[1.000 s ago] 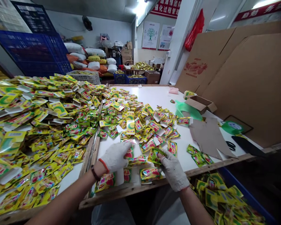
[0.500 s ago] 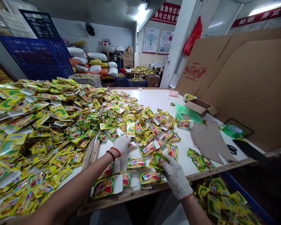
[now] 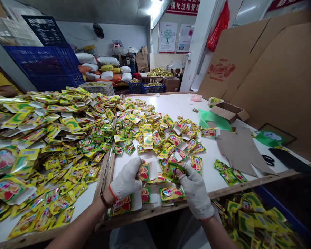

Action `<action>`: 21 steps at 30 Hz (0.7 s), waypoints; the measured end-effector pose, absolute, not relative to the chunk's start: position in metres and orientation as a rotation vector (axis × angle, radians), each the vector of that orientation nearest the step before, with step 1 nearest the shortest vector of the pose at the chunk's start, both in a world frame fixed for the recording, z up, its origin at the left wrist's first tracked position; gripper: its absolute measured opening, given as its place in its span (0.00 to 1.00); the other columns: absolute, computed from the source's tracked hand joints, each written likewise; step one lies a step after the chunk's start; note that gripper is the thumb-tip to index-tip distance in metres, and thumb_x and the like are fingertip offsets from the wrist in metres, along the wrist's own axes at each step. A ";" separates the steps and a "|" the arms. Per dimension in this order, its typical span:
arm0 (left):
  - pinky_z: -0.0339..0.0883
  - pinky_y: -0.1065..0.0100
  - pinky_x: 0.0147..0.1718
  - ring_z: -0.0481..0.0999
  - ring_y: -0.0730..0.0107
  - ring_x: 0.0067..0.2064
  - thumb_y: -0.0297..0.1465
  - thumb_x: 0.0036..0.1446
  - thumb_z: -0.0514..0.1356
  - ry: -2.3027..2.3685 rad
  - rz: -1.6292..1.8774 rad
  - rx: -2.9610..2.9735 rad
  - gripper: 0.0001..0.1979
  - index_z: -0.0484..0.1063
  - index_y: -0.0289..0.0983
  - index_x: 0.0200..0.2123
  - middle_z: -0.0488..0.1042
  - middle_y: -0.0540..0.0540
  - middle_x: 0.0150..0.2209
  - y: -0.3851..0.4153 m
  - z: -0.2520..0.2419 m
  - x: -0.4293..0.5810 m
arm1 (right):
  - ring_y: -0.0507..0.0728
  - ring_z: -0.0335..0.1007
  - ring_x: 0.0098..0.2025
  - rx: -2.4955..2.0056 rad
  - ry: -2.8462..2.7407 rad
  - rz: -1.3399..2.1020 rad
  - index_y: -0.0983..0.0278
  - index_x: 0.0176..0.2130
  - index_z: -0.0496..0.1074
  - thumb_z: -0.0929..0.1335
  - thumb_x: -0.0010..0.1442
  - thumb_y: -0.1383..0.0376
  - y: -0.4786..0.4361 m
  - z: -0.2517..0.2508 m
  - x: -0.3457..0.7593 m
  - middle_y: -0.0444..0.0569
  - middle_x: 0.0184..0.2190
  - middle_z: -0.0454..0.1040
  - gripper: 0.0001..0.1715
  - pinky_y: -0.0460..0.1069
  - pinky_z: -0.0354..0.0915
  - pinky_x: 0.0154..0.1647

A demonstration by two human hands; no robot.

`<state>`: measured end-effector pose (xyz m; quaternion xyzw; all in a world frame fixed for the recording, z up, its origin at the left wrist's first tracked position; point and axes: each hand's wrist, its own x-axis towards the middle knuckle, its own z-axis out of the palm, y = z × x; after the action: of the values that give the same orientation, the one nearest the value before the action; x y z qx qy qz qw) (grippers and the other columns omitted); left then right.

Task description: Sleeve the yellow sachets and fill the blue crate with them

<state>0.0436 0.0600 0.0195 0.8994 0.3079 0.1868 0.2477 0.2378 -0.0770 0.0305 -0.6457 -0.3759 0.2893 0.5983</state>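
Observation:
Both my hands wear white knit gloves. My left hand (image 3: 126, 179) is closed round a yellow-green packet with a white card flap (image 3: 148, 170), held just above the white table (image 3: 176, 107) near its front edge. My right hand (image 3: 194, 188) pinches a small stack of green packets (image 3: 173, 171) right beside it. Between and below my hands lie filled card packets (image 3: 171, 193) in a row on the table. A loose spread of yellow-green snack packets (image 3: 155, 133) covers the table just beyond my fingers.
A big heap of the same packets (image 3: 46, 138) fills the table on the left. A blue bin of packets (image 3: 259, 221) sits low right. Brown cardboard sheet (image 3: 238, 148), small open box (image 3: 229, 112), green bag (image 3: 212, 119), scissors (image 3: 268, 159) lie right. Blue crates (image 3: 44, 65) stand behind.
My left hand reached out to the loose packets, then came back toward me holding a carded packet beside my right hand. My right hand stayed put with its stack.

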 end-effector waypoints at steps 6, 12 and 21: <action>0.62 0.62 0.43 0.64 0.61 0.44 0.23 0.36 0.54 0.750 0.497 2.594 0.26 0.61 0.38 0.44 0.64 0.44 0.43 0.037 0.029 0.064 | 0.59 0.68 0.39 -1.789 -1.157 0.365 0.66 0.39 0.73 0.64 0.56 0.59 -0.070 0.040 0.230 0.52 0.36 0.75 0.15 0.52 0.63 0.43; 0.61 0.59 0.43 0.63 0.57 0.45 0.22 0.37 0.54 0.726 0.416 2.726 0.26 0.62 0.38 0.44 0.65 0.43 0.44 0.020 0.027 0.073 | 0.58 0.68 0.36 -1.951 -1.411 0.467 0.64 0.33 0.74 0.64 0.54 0.65 -0.070 0.044 0.237 0.50 0.32 0.74 0.09 0.50 0.63 0.38; 0.62 0.60 0.43 0.63 0.58 0.45 0.23 0.38 0.55 0.808 0.437 2.670 0.26 0.62 0.38 0.45 0.65 0.44 0.44 0.013 0.025 0.079 | 0.58 0.69 0.36 -1.862 -1.243 0.546 0.64 0.38 0.73 0.65 0.51 0.64 -0.075 0.035 0.236 0.50 0.34 0.76 0.13 0.50 0.64 0.37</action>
<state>0.0791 0.0134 0.0252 0.9337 0.2825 0.1527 0.1582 0.2360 -0.0746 0.0347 -0.7382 -0.4928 0.2164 0.4066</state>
